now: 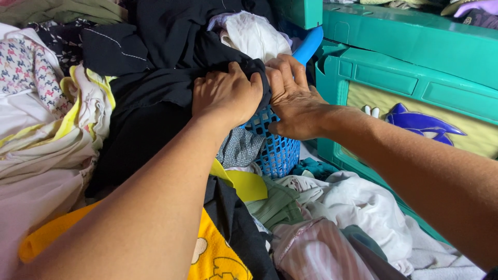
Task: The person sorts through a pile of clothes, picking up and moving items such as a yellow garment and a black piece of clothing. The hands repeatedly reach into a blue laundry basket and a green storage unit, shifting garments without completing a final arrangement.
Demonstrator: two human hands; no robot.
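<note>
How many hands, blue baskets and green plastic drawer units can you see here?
Hands: 2, the left hand and the right hand, both gripping black cloth
Blue basket: 1
Green drawer unit: 1
Total: 4

There are no packages, signs or screens to tell of. The one thing like a label is a picture panel (469, 132) on the front of the teal plastic drawer cabinet (410, 36) at the right. It lies flat within the recessed front of the lower drawer, below two raised rectangular ridges. Its ground is a dull yellow. On it shows a blue cartoon figure (423, 123) with pointed spikes reaching toward the right, and a small white gloved shape (370, 111) at the figure's left edge. A forearm hides the panel's lower part.
</note>
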